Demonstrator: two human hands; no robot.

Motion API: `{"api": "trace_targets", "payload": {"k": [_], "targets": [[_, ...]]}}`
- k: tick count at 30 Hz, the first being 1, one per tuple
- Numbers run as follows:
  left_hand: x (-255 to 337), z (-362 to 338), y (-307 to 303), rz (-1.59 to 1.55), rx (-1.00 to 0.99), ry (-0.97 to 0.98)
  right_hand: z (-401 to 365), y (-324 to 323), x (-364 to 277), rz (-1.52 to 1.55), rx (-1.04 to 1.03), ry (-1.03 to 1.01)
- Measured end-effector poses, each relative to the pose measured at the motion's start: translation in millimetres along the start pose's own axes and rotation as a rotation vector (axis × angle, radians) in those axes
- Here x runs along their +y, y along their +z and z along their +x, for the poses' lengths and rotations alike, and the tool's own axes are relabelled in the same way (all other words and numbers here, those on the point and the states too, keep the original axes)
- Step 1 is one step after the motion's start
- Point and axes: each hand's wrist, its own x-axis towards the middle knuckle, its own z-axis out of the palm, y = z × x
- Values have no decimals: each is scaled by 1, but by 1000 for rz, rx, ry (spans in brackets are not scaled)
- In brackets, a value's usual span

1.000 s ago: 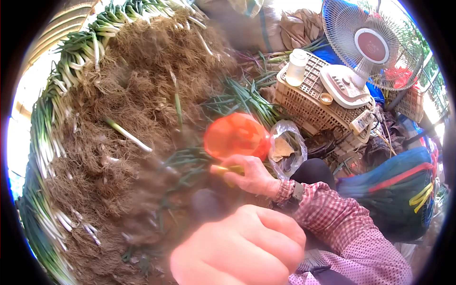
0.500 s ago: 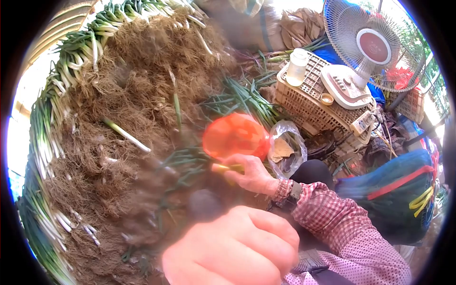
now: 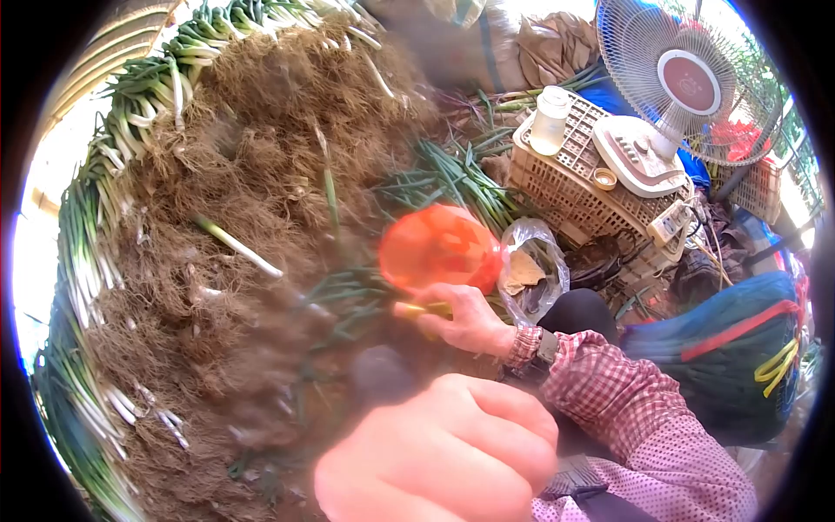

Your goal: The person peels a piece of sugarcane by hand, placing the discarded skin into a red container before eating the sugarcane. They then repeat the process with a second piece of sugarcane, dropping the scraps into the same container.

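The right hand (image 3: 465, 320) is closed around a thin yellow-handled tool (image 3: 420, 309), whose tip is hidden. A watch (image 3: 546, 346) sits at the wrist, above a red checked sleeve (image 3: 609, 391). The left hand (image 3: 444, 457) is curled into a fist very close to the camera, low in the middle. It is blurred, so I cannot tell if anything is inside it.

Just above the right hand, touching its fingers, is a rounded orange bag (image 3: 439, 248). To the left of the tool lies a loose bunch of green leaves (image 3: 348, 300). A clear plastic bag (image 3: 532, 270) with something tan in it stands just beside the orange bag on the right.

Further left, 1 big heap of spring onions (image 3: 243, 200) fills the view, with brown roots facing the camera and white stalks around the edge. Behind the bags stands a beige plastic crate (image 3: 565, 187). It carries 1 pale bottle (image 3: 550, 122) and a white fan (image 3: 691, 83). At the right edge lies a blue bag (image 3: 722, 357) with red and yellow straps.
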Motion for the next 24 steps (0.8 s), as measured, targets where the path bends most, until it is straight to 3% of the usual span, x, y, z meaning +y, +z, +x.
{"api": "trace_targets", "payload": {"k": [3, 6, 9, 12, 15, 21, 24], "targets": [[1, 6, -6, -33, -82, -5, 1, 2, 6, -21, -1, -21], [-5, 2, 2, 3, 25, 70, 1, 7, 13, -7, 45, -71], [2, 20, -9, -33, -153, -63, 2, 8, 14, -7, 50, -79], [-5, 5, -7, -7, -52, 24, 1, 7, 12, -11, 41, -71], [8, 8, -23, -124, -206, -146, 2, 6, 13, -8, 34, -76], [6, 11, -31, -152, -321, -151, 0, 5, 15, -31, 47, -90], [-5, -5, -1, 5, 17, 5, 1, 5, 21, -50, 66, -105]]}}
